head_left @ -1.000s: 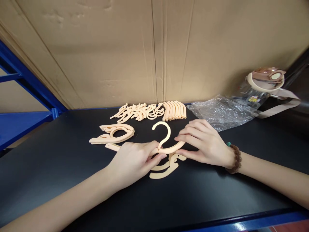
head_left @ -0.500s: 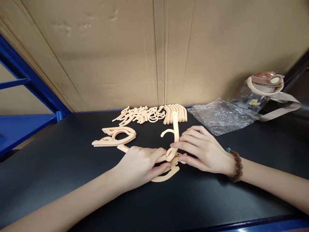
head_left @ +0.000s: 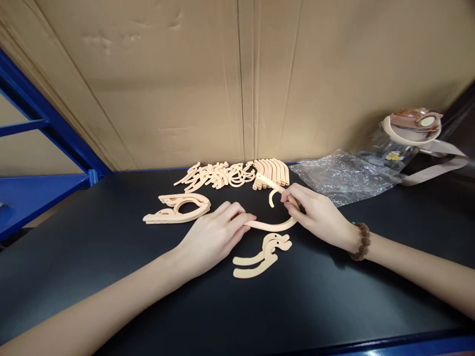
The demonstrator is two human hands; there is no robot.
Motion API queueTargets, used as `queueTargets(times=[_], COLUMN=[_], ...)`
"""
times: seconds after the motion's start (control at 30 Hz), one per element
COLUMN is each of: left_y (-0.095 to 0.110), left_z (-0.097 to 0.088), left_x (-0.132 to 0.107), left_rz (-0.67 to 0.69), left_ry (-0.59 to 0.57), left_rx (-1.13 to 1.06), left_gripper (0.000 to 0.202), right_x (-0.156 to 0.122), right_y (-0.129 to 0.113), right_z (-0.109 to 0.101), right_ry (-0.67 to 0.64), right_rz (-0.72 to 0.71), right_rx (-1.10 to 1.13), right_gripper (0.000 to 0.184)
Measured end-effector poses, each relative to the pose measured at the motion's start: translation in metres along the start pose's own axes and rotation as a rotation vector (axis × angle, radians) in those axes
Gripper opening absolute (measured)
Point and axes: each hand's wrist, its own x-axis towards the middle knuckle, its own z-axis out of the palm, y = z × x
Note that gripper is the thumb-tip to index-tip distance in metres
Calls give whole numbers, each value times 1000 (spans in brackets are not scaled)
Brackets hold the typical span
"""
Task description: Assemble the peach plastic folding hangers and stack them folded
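Note:
Both hands are on a beige plastic folding hanger (head_left: 270, 227), partly covered by my fingers. My left hand (head_left: 213, 235) pinches the end of its long curved arm. My right hand (head_left: 321, 212) grips it near the bend, where a small hook and another straight arm stick out to the upper left. Two loose curved hanger pieces (head_left: 256, 271) with small holes lie just below, one overlapping the other. Left of the hands rest folded beige hangers (head_left: 200, 212), stacked together.
At the back lie a jumbled pile of hooks and small parts (head_left: 215, 178) and a row of curved hanger arms (head_left: 280, 173). A clear plastic bag (head_left: 330, 173) and a strapped bottle (head_left: 411, 131) sit right. Cardboard (head_left: 178, 89) stands behind the black table (head_left: 260, 316).
The hanger has been raised away from the two loose pieces, now uncovered. My right hand has moved slightly up and tilted the upright arm left; my left hand has shifted up toward the arm's end.

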Motion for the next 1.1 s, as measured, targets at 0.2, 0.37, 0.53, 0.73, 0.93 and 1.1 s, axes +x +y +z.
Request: queueTargets(times=[0.2, 0.37, 0.53, 0.73, 0.93, 1.1], left_y=[1, 0, 1, 0, 0, 0], left_z=[2, 4, 2, 2, 2, 2], left_x=[0, 0, 2, 3, 1, 2], left_rz=[-5, 10, 12, -8, -15, -23], left_ry=[18, 16, 0, -21, -33, -33], left_rx=[9, -37, -92, -159, -192, -193], left_gripper=[31, 35, 30, 23, 26, 25], right_x=[0, 1, 0, 0, 1, 2], right_y=[-3, 0, 3, 3, 3, 3], right_z=[-1, 2, 1, 1, 1, 0], right_ry=[-59, -10, -21, -48, -70, -84], right_rz=[-63, -86, -44, 11, -1, 22], right_rx=[-92, -183, -158, -184, -200, -203], right_gripper=[13, 13, 11, 12, 10, 12])
